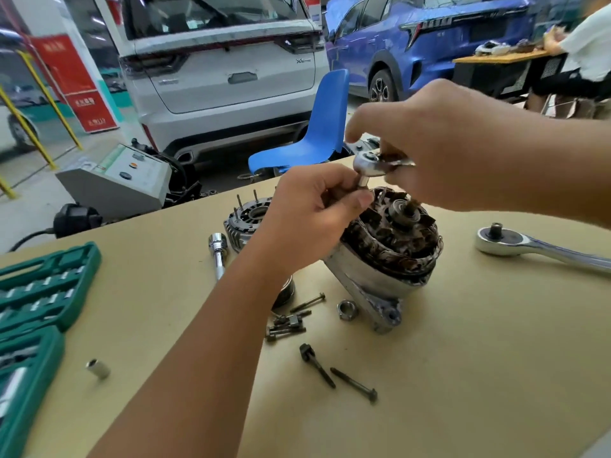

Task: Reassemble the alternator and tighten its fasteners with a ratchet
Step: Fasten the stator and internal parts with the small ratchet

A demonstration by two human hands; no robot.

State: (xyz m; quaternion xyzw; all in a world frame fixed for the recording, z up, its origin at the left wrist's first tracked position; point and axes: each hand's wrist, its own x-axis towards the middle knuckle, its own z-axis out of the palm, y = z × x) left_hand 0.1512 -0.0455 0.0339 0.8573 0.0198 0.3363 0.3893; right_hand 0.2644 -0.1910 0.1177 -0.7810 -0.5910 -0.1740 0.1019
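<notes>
Two hands on small ratchet over alternator, tan bench.
L hand (309, 206) pinches socket (362, 183) under ratchet head (368, 163); R hand (433, 143) curled round its handle, handle mostly hidden. Both just above alternator (390, 246), open stator/rotor side up, bench (463, 358) centre. End cover (246, 216) behind L hand. Loose bolts (353, 383), nut (347, 309) near front; 2nd larger ratchet (515, 244) to R; green socket case (39, 292) far L.
</notes>
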